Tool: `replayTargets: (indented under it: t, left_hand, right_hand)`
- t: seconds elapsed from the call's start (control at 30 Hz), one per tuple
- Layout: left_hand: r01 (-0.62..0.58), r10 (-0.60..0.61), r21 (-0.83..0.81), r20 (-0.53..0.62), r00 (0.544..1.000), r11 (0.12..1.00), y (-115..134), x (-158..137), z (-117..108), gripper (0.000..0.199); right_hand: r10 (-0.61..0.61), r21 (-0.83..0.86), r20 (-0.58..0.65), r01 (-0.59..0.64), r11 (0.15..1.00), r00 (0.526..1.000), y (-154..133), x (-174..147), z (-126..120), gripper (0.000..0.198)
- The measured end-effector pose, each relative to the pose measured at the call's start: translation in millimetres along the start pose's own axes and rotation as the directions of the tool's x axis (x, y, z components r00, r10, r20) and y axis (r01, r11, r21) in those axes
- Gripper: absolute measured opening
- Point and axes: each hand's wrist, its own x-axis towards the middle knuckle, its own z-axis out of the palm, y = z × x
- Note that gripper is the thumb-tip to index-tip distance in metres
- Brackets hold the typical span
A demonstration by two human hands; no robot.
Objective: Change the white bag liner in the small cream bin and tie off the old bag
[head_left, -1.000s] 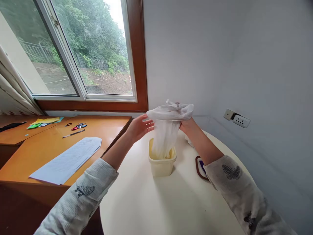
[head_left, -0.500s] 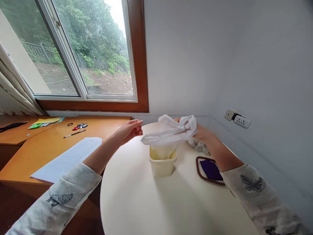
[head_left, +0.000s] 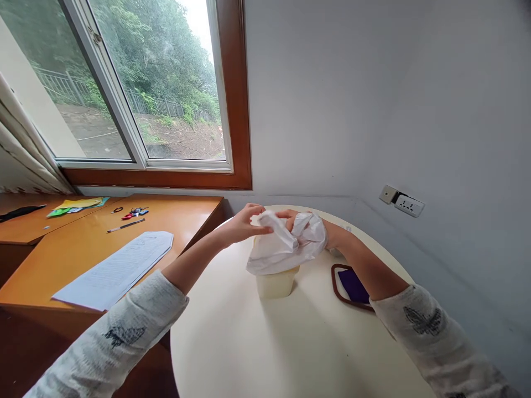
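A thin white plastic bag [head_left: 274, 255] is draped over the mouth of a small cream-coloured bin [head_left: 274, 284] on the round table. My left hand [head_left: 245, 225] has come to the bag's left side, its thumb and fingers closed on the film. On the far side, my right hand [head_left: 292, 216] grips the bag too, with bunched plastic wrapped about the hand and wrist. Bag and film cover the bin's rim and partly hide my right fingers.
On the white round table [head_left: 232, 342], a brown-rimmed frame [head_left: 338, 287] with dark purple cloth [head_left: 354, 283] lies near my right forearm. Left, a wooden desk [head_left: 194, 213] bears papers [head_left: 116, 271], a pen [head_left: 126, 225] and small items. A wall socket [head_left: 410, 205] is at right.
My left hand has moved right from beside the bin and taken hold of the bag. The bag has come lower and now covers the bin's opening. The crumpled plastic behind is mostly hidden.
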Motion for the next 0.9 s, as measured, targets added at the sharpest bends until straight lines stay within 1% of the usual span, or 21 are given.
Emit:
replayTargets:
  t: [0.07, 0.13, 0.2, 0.3, 0.37, 0.43, 0.53, 0.6, 0.67, 0.73, 0.8, 0.9]
  left_hand:
    - [-0.01, 0.007, -0.052, -0.063, 0.998, 0.999, -6, -1, -6, 0.033]
    - [-0.032, 0.019, -0.138, -0.092, 0.996, 0.99, -14, -4, -15, 0.029]
    - [-0.052, 0.028, -0.207, -0.117, 0.993, 0.977, -23, -8, -25, 0.025]
    - [-0.034, 0.004, -0.237, -0.127, 0.992, 0.971, -36, -17, -40, 0.023]
    - [-0.013, -0.006, -0.2, -0.095, 0.995, 0.98, -41, -22, -48, 0.026]
    - [-0.018, 0.008, -0.14, -0.072, 0.997, 0.99, -42, -26, -54, 0.029]
    - [-0.027, 0.023, -0.07, -0.057, 0.998, 0.997, -39, -30, -59, 0.027]
    - [-0.003, 0.001, -0.046, -0.043, 0.999, 0.999, -37, -31, -62, 0.026]
    - [0.022, -0.023, -0.033, -0.038, 0.999, 0.999, -37, -31, -65, 0.025]
    - [0.021, -0.022, -0.011, -0.042, 0.999, 1.0, -39, -30, -66, 0.025]
    - [-0.004, 0.005, 0.017, -0.046, 0.999, 1.0, -43, -28, -66, 0.025]
    - [-0.013, 0.016, 0.043, -0.055, 0.998, 0.999, -52, -23, -62, 0.031]
  right_hand:
    - [-0.02, -0.061, -0.026, 0.019, 0.998, 0.999, 0, -8, -5, 0.012]
    - [-0.018, -0.12, -0.088, 0.007, 0.993, 0.996, 1, -19, -13, 0.009]
    - [-0.011, -0.157, -0.155, -0.014, 0.988, 0.988, 2, -32, -22, 0.008]
    - [-0.02, -0.208, -0.208, -0.025, 0.978, 0.978, 4, -52, -34, 0.013]
    - [0.017, -0.237, -0.234, -0.074, 0.969, 0.972, 5, -62, -40, 0.015]
    - [0.071, -0.237, -0.245, -0.13, 0.963, 0.967, 6, -70, -45, 0.014]
    - [0.143, -0.229, -0.195, -0.187, 0.955, 0.97, 6, -75, -47, 0.016]
    - [0.204, -0.246, -0.163, -0.24, 0.939, 0.965, 5, -76, -46, 0.019]
    - [0.263, -0.248, -0.187, -0.305, 0.919, 0.946, 5, -75, -45, 0.021]
    - [0.303, -0.214, -0.239, -0.354, 0.91, 0.923, 9, -73, -44, 0.025]
    - [0.34, -0.15, -0.282, -0.391, 0.908, 0.897, 16, -69, -43, 0.029]
    - [0.419, -0.003, -0.312, -0.442, 0.897, 0.853, 34, -64, -41, 0.033]
